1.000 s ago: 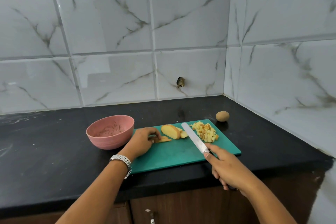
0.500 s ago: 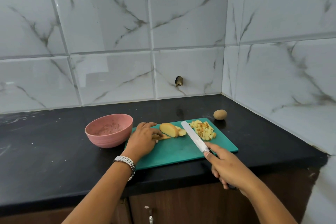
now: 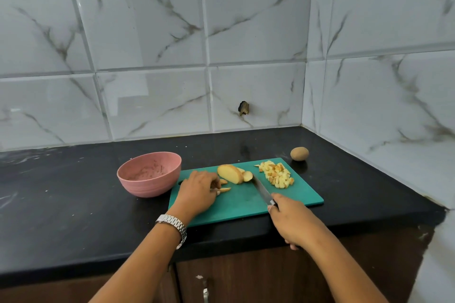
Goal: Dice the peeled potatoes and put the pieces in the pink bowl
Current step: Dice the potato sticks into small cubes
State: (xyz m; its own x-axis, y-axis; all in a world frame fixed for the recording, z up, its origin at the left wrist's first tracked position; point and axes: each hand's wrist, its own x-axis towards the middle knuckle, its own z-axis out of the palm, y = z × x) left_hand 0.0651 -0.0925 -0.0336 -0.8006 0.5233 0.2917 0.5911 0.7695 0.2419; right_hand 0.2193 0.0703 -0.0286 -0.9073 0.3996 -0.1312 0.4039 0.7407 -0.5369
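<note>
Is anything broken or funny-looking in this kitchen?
Yes. The white wall tile behind the black counter has a dark, jagged hole in it, as if chipped. Also, one potato sits alone on the counter, off the green cutting board.

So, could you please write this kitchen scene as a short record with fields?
Left hand: holds potato strips on the cutting board
Right hand: grips the knife, blade tip near the half potato
Diced pile: on the board's far right part
Pink bowl: left of the board, no dice inside
Whole potato: on the counter, behind the board
</note>
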